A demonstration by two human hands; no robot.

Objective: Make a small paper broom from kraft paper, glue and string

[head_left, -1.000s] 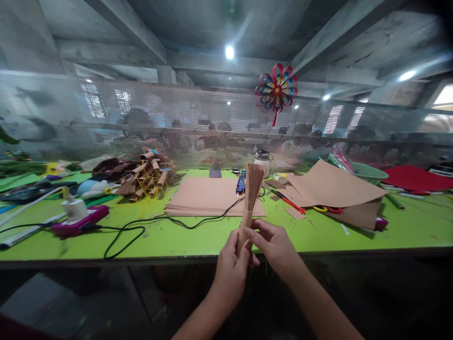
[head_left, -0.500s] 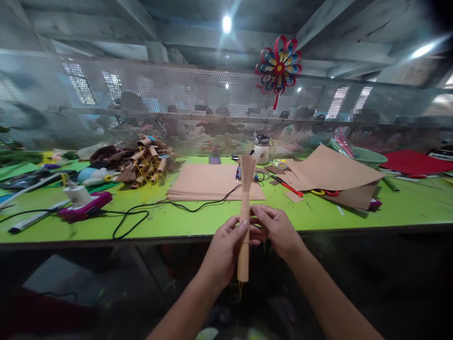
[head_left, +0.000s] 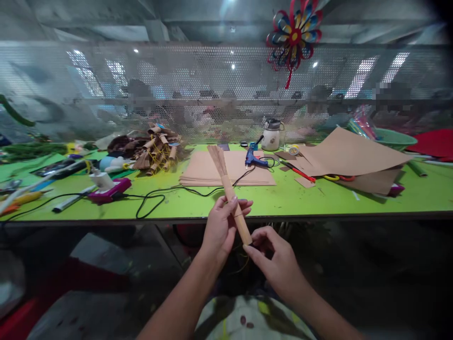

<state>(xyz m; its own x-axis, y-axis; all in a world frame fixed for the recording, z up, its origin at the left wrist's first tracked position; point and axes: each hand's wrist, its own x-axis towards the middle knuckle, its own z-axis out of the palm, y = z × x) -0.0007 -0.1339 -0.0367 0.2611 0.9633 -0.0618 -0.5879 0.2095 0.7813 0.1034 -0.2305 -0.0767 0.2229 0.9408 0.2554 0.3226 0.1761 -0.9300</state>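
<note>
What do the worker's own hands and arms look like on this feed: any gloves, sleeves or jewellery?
The left hand and right hand are ungloved, with no ring, watch or bracelet visible. Both forearms are bare to the picture's edge, so no sleeves show. Below them is pale cloth with yellowish patches and dark spots; its garment type is unclear.

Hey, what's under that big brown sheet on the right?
Beneath the big brown sheet, another sheet, a yellow loop and a red loop peek out; whatever else it covers is hidden.
</note>
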